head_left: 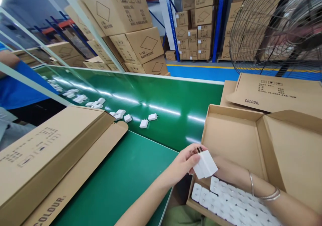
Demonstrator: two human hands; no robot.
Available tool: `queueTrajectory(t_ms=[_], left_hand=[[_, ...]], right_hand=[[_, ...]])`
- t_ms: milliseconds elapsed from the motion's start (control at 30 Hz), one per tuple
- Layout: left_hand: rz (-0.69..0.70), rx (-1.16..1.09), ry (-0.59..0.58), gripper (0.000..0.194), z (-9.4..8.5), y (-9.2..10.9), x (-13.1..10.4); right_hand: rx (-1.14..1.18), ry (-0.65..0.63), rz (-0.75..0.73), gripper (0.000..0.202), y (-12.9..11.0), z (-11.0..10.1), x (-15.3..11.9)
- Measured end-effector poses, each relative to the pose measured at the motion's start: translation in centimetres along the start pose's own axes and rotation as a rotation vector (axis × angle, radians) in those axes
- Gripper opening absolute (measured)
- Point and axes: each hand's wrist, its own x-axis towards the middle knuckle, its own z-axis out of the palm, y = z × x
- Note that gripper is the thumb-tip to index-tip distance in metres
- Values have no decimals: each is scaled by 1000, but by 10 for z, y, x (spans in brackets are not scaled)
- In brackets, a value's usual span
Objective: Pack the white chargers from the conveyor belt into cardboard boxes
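Observation:
White plug-in chargers (205, 165), two or so pressed together with metal prongs pointing up and back, are gripped in my left hand (187, 160). Its thumb lies over their near side. My right hand (220, 165) reaches in from the right, just behind the chargers; its fingers are hidden, so I cannot tell whether it also touches them. Below both hands, an open cardboard box (191, 199) holds rows of white chargers (226, 197) standing close together. More loose chargers (144, 123) lie along the green conveyor belt (166, 132).
A closed carton (50, 152) sits on the green side table (130, 179) at left. Open box lids (233, 132) and another carton (276, 92) are at right. A large fan (276, 31) stands beyond. Stacked cartons (141, 45) rise behind the belt. A person in blue (25, 78) is at far left.

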Motion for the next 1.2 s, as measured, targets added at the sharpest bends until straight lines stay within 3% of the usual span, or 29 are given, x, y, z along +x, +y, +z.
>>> queueTrajectory(t_ms=[100, 200, 467, 633, 867, 1067, 1133, 1200], left_hand=[[84, 556, -62, 42, -8, 4, -7], [144, 962, -153, 44, -5, 3, -10], [263, 1543, -276, 30, 7, -20, -5], [349, 1600, -235, 33, 8, -28, -7], [288, 1553, -285, 23, 8, -15, -13], [259, 1396, -261, 29, 9, -11, -12], [258, 1249, -146, 28, -6, -4, -5], [196, 1187, 149, 31, -34, 7, 5]], right_hand=[[-23, 49, 24, 34, 2, -4, 0], [-100, 89, 27, 31, 4, -5, -1], [-185, 34, -9, 27, 8, -6, 2], [-170, 10, -6, 29, 4, -8, 2], [-142, 2, 44, 29, 3, -9, 2], [-128, -6, 39, 34, 0, -9, 2], [-134, 3, 41, 35, 2, -9, 2], [-148, 14, 46, 35, 3, -9, 2]])
